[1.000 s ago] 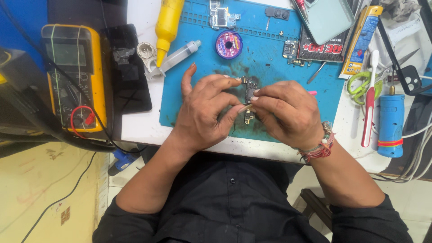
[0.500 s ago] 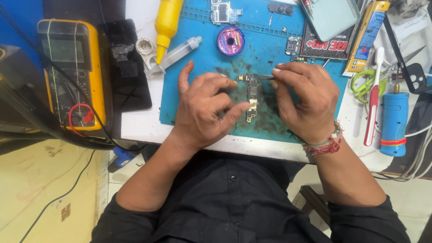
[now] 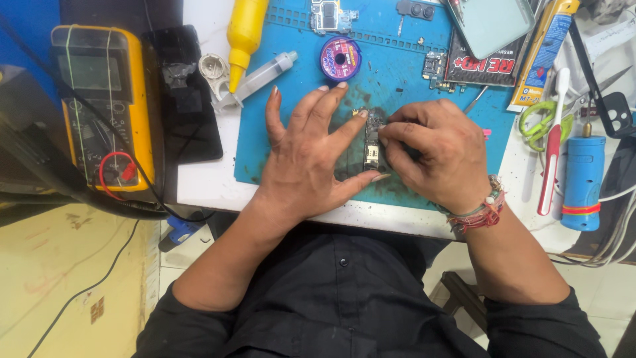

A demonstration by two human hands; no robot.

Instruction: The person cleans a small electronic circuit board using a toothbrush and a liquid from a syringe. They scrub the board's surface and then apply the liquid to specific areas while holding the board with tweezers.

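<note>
A small narrow circuit board (image 3: pixel 372 142) lies on a stained blue work mat (image 3: pixel 397 79). My left hand (image 3: pixel 305 159) rests flat on the mat just left of the board, fingers spread, with the forefinger tip at the board's top end and the thumb tip near its bottom end. My right hand (image 3: pixel 434 156) is pinched at the board's right edge around a thin tool; the tool's tip is hidden by the fingers, and a pink end (image 3: pixel 487 133) shows behind the hand.
A yellow multimeter (image 3: pixel 99 99) and black phone (image 3: pixel 189 99) lie left. A yellow bottle (image 3: pixel 245 30), syringe (image 3: pixel 258 79) and wick spool (image 3: pixel 340 58) sit behind my hands. Right are green scissors (image 3: pixel 540 119), a toothbrush (image 3: pixel 550 152) and a blue cylinder tool (image 3: pixel 583 182).
My left hand has uncurled and spread flat beside the board. My right hand swung out to the upper right with the thin tool, then came back down to the board's right edge.
</note>
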